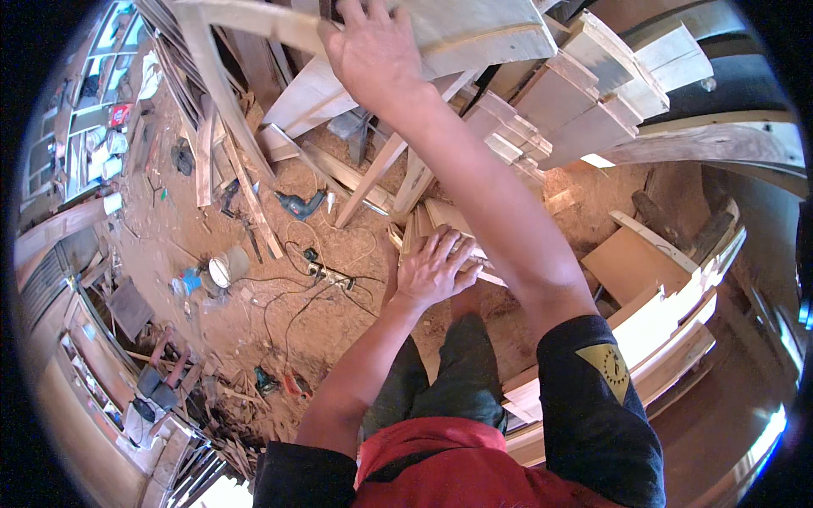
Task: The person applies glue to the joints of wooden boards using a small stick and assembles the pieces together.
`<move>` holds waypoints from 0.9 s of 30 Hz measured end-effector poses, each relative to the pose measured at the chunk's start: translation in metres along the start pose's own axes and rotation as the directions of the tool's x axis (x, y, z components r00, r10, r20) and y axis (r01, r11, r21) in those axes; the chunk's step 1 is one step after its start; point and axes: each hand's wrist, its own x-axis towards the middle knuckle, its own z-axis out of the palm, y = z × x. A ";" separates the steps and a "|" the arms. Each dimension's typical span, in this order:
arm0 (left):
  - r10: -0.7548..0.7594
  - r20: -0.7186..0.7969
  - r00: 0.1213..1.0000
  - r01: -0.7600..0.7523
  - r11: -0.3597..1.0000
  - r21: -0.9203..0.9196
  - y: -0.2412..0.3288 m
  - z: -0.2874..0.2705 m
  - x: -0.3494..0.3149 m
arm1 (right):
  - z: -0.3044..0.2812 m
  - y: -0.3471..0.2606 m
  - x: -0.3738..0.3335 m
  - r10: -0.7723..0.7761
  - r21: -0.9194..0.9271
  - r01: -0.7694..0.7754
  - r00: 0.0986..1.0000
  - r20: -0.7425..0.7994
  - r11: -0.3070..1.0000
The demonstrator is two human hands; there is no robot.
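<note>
My right hand (373, 55) reaches far forward to a pale wooden board (483, 38). Its fingers bend over the board's left end, beside a slim wooden frame (262, 24); the fingertips are partly cut off by the picture's top edge. Close to my body, my left hand (436, 267) is closed over light wooden pieces (415, 227), just above my knees. Their ends stick out past the fingers, and my palm hides the rest.
A blue-grey power drill (301, 205) lies on the sawdust-covered floor, near a power strip (330, 275) with tangled cords. A white bucket (229, 267) lies left of these. Stacked boards (567, 102) rise at the front right, and more planks (669, 330) lie at my right.
</note>
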 end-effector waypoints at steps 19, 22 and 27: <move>-0.019 -0.007 1.000 0.019 0.999 -0.042 0.005 0.014 -0.040 | 0.169 0.121 -0.210 0.243 -0.330 0.057 0.558 0.793 0.942; -0.033 -0.004 0.999 0.033 0.998 -0.059 0.004 0.017 -0.047 | 0.184 0.108 -0.219 0.249 -0.364 0.110 0.549 0.798 0.925; -0.042 -0.022 0.999 0.040 0.996 -0.078 0.005 0.021 -0.052 | 0.197 0.108 -0.225 0.383 -0.487 -0.028 0.658 0.648 0.873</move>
